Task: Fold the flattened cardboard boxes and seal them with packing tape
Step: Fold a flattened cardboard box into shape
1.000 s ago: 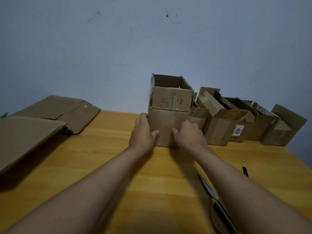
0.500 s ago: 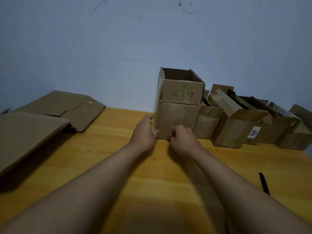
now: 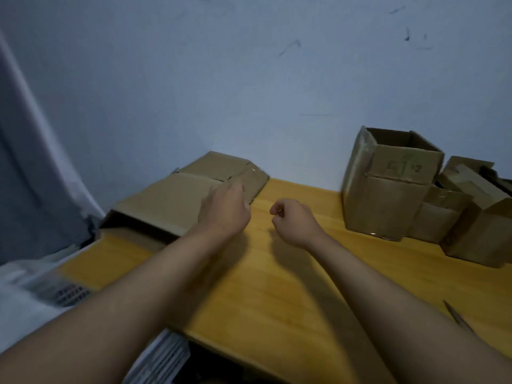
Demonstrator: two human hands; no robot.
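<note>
My left hand (image 3: 225, 207) lies on the near corner of the flat boxes (image 3: 177, 200) stacked at the left end of the bench (image 3: 291, 278); its fingers are hidden, so I cannot tell its grip. My right hand (image 3: 293, 221) hangs clenched and empty over bare wood. The folded box (image 3: 388, 184) stands open-topped at right, beside other boxes (image 3: 471, 217).
</note>
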